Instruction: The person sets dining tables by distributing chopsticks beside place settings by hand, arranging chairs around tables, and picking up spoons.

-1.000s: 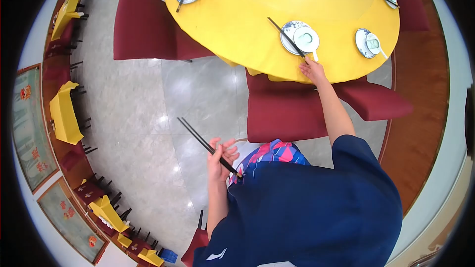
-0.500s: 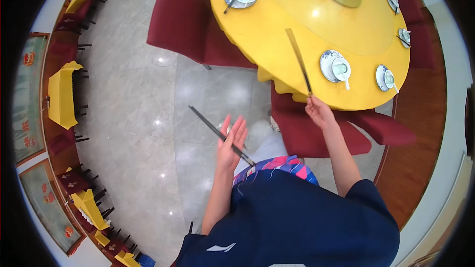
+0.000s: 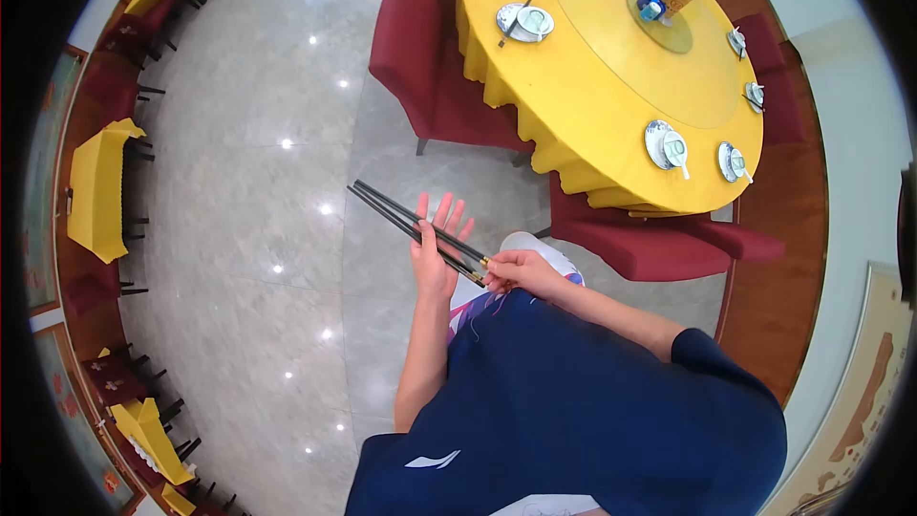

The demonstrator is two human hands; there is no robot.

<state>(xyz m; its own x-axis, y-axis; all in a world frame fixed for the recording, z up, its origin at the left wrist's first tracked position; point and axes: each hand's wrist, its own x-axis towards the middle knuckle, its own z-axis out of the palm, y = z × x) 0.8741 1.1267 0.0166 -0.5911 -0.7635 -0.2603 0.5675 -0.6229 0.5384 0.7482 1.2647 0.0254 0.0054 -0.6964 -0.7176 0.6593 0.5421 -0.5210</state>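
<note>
Black chopsticks [image 3: 384,208] with gold-coloured ends lie slanting across the palm of my left hand [image 3: 437,258]. My left thumb presses over them while the other fingers are spread out. At their gold ends, my right hand [image 3: 521,270] pinches the chopsticks between thumb and fingertips. Both hands are in front of my body, over the grey floor and apart from the table. The nearest place setting, a patterned plate [image 3: 654,141] with a bowl [image 3: 674,145] and a white spoon, has no chopsticks visible on it.
A round table with a yellow cloth [image 3: 544,105] stands ahead to the right, with a turntable [image 3: 611,48] and several place settings. Dark red chairs, including one chair [image 3: 406,48] at its left and another chair [image 3: 640,244] nearest me, surround it. Yellow-covered tables [image 3: 100,191] line the left wall.
My right hand has come down from the table edge to my left hand, bringing its chopsticks alongside those held there. The view has shifted, so the table appears further right.
</note>
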